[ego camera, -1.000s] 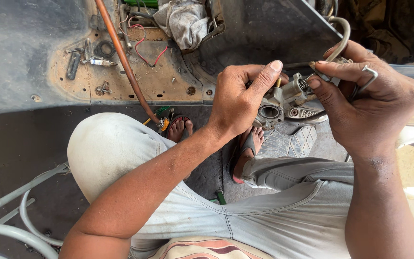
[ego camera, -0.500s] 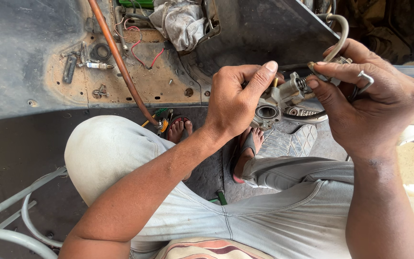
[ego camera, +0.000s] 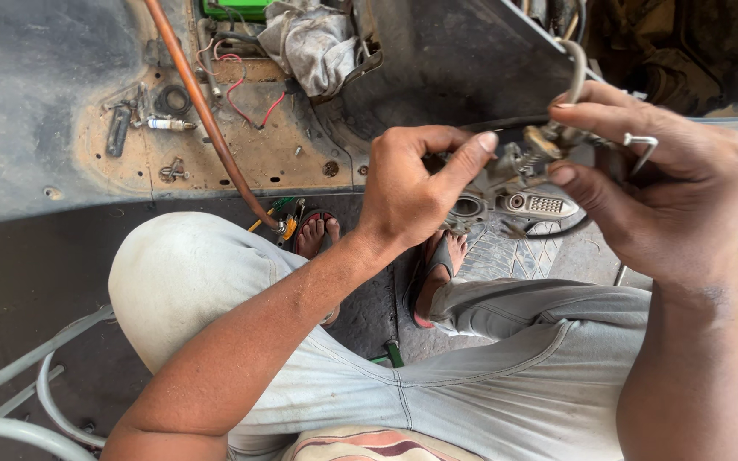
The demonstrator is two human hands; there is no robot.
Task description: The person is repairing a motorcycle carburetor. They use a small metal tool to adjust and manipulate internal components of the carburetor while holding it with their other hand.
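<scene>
I hold a small grey metal carburettor-like part [ego camera: 518, 192] in front of me, above my knees. My left hand [ego camera: 416, 183] grips its left side, thumb stretched across the top. My right hand [ego camera: 664, 183] pinches the part's upper right end between thumb and forefinger. A bent metal key [ego camera: 642, 145] sticks out between the fingers of that hand. A pale hose [ego camera: 576, 72] curves up from the part. The part's underside is hidden by my fingers.
A rusty metal floor panel [ego camera: 215, 137] lies ahead with a copper pipe [ego camera: 207, 111] across it, red wires, a spark plug [ego camera: 168, 125] and a grey rag [ego camera: 313, 43]. My sandalled feet [ego camera: 437, 273] rest on a dark mat. Pale metal tubing [ego camera: 10, 384] runs at the lower left.
Both hands keep hold of the part; my left thumb has slid further across its top. The view has shifted slightly.
</scene>
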